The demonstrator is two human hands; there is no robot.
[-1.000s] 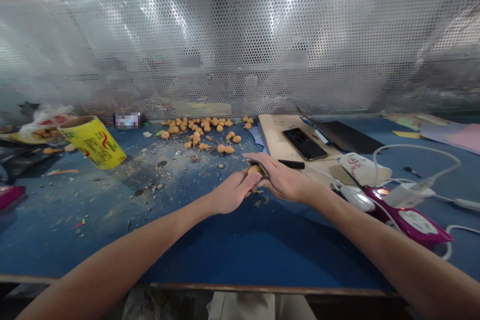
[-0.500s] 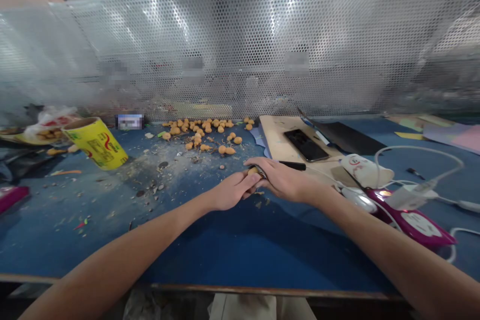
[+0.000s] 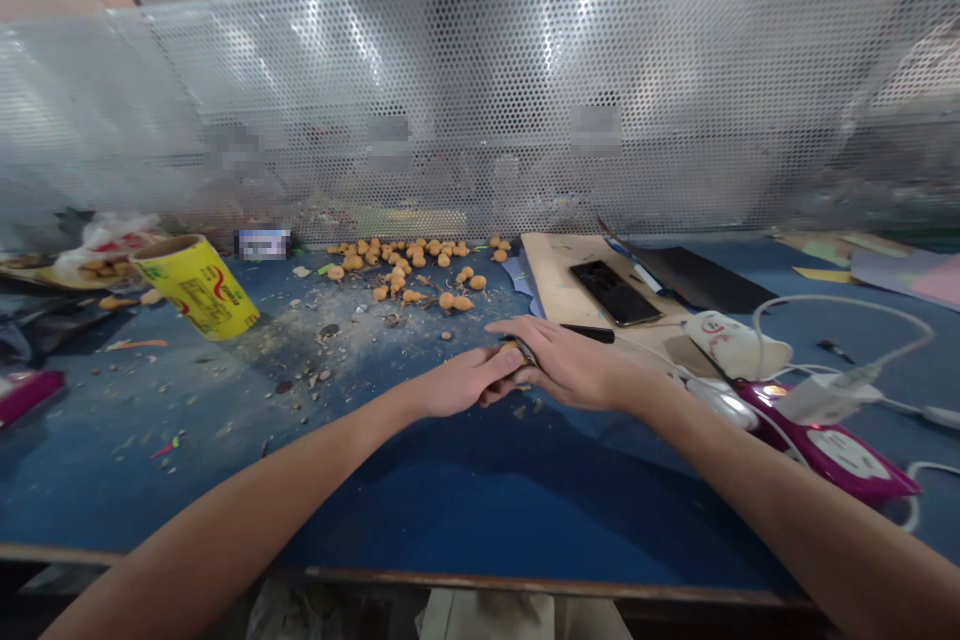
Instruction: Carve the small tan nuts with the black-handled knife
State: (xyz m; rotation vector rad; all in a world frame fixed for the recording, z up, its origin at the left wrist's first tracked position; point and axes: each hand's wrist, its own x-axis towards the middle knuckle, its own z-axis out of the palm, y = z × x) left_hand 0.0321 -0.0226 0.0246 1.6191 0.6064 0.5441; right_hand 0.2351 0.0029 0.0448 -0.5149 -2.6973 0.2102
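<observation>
Just right of the middle of the desk, my two hands meet. My left hand (image 3: 469, 382) is closed around a small tan gourd (image 3: 513, 348), mostly covered by fingers. My right hand (image 3: 566, 360) curls over it, gripping a knife whose black handle (image 3: 592, 332) sticks out behind the knuckles. A thin dark edge shows against the gourd between the hands; most of the blade is hidden. Farther back lies a spread of several small gourds (image 3: 397, 275), some with stems.
A yellow cardboard tube (image 3: 214, 290) stands left among dust and chips. To the right are a phone (image 3: 615, 292) on a tan board (image 3: 547, 265), a white cup (image 3: 739, 342) on its side and a magenta power strip (image 3: 862, 465) with cables. Perforated metal screen (image 3: 480, 100) behind.
The view has shifted slightly. My hands stay together around the gourd, with only a small movement of the fingers; the gourd shows a little less between them.
</observation>
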